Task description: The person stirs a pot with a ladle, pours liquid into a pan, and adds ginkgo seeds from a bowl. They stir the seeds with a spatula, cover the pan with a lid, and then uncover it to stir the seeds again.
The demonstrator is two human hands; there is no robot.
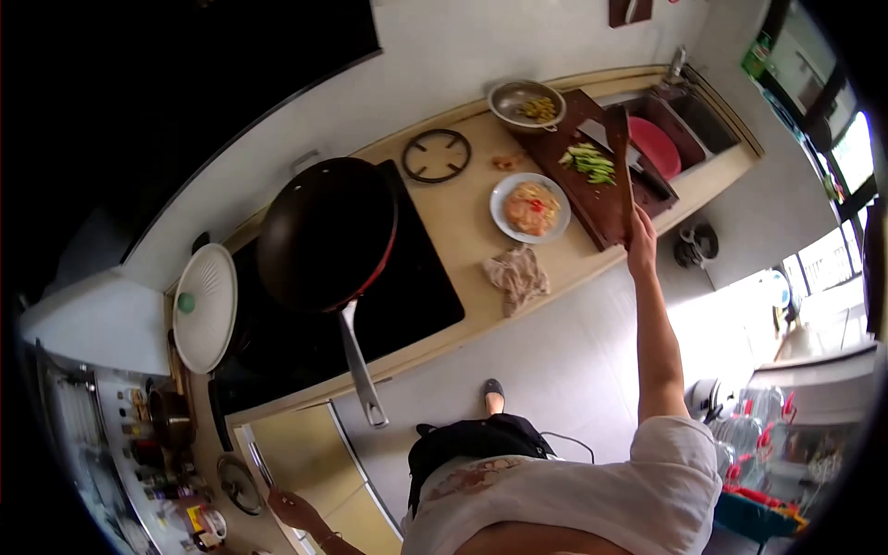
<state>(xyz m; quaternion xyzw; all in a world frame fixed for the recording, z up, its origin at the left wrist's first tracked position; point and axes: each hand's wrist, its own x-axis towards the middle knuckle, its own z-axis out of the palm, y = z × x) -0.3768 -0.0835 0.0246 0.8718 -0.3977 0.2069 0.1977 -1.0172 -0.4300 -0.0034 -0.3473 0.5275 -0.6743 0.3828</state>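
My right hand (640, 242) is closed around the lower end of a long dark wooden spatula (622, 153), whose upper part lies over the cutting board (573, 190). Cut green vegetable pieces (589, 165) and a knife (595, 135) rest on the board. At the lower left, my left hand (291, 509) is closed on a slim silvery thing that I cannot make out. A black wok (328, 231) sits on the dark cooktop (425, 277), its metal handle pointing towards me. Left of the board stands a white plate (499, 222) of pale pinkish food with red bits.
A steel colander (502, 97) with yellowish pieces stands behind the plate, near a round burner grate (437, 155). A crumpled cloth (516, 277) lies at the counter edge. A white lid (205, 308) is left of the wok. The sink holds a pink basin (654, 148).
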